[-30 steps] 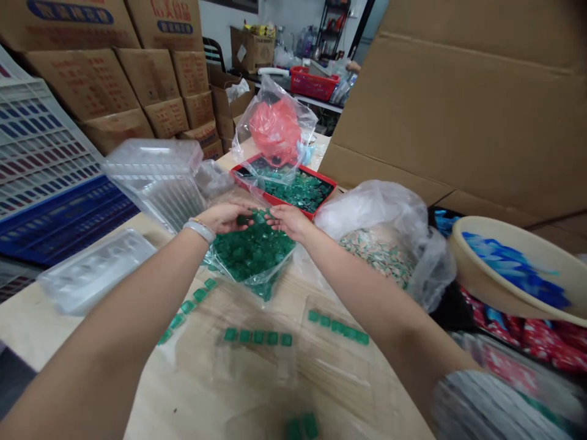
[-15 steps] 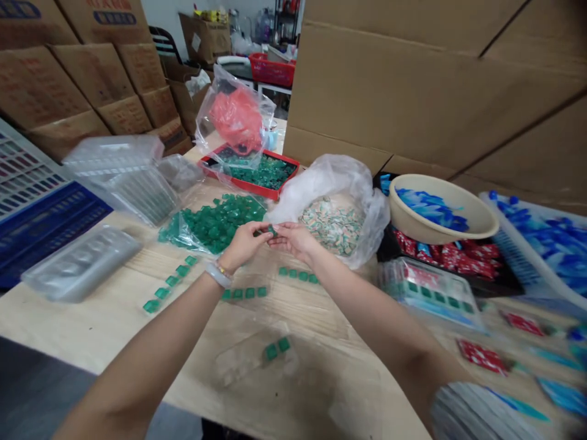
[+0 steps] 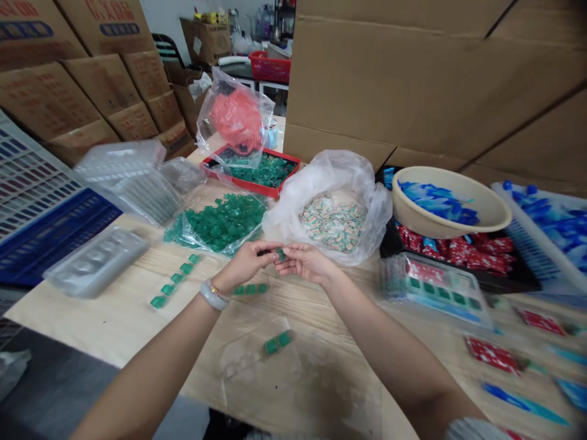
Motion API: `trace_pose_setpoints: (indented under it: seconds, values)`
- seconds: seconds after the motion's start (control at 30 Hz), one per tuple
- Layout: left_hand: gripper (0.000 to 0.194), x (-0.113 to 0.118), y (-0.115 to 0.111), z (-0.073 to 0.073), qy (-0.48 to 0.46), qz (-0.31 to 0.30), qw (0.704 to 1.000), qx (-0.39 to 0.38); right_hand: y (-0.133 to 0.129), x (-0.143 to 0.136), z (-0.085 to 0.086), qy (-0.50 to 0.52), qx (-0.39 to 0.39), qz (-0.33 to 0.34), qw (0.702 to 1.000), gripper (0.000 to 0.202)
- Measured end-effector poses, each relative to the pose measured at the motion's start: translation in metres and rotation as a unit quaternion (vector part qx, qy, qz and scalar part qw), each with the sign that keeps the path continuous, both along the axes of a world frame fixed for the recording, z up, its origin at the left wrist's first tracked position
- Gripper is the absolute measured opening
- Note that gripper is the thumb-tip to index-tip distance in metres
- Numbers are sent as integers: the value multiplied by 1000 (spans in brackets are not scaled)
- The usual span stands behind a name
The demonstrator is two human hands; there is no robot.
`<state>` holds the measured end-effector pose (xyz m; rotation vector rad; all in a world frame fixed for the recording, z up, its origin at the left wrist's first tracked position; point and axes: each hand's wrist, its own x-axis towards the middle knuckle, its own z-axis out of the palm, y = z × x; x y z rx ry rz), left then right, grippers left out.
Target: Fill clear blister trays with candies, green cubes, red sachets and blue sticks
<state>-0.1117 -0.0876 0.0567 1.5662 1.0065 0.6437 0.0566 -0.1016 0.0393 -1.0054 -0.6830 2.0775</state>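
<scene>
A small green piece (image 3: 280,254) is pinched between the fingertips of my left hand (image 3: 250,263) and my right hand (image 3: 303,261), which meet above the wooden table. Behind my left hand lies a heap of green cubes (image 3: 215,223) on clear plastic. A white plastic bag (image 3: 332,217) holding many small flat pieces stands behind my right hand. Rows of green cubes (image 3: 177,278) lie left of my left wrist and beneath the hands. Nearer to me, a clear plastic tray (image 3: 243,360) has two green cubes (image 3: 277,342) in it.
Stacked clear trays (image 3: 96,263) lie at the left. A red box (image 3: 257,171) of green pieces stands behind the heap. To the right are a beige bowl (image 3: 452,229) with blue items, a filled clear tray (image 3: 444,290) and red packets (image 3: 493,354). Cardboard (image 3: 389,79) rises behind.
Both hands, still together at the fingertips, have come slightly lower and to the right, now covering part of the cube rows. The view has shifted a little.
</scene>
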Motion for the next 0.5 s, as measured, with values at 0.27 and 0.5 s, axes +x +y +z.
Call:
trace_pose_setpoints:
  seconds: [0.27,0.5]
  values:
    - [31,11,-14,3,-60,63,994,-61,-13,-4,5,-56,24,-14,998,8]
    - [29,15,-22,0,-64,87,993,-47,-20,-11,3,-176,148,-94,969,19]
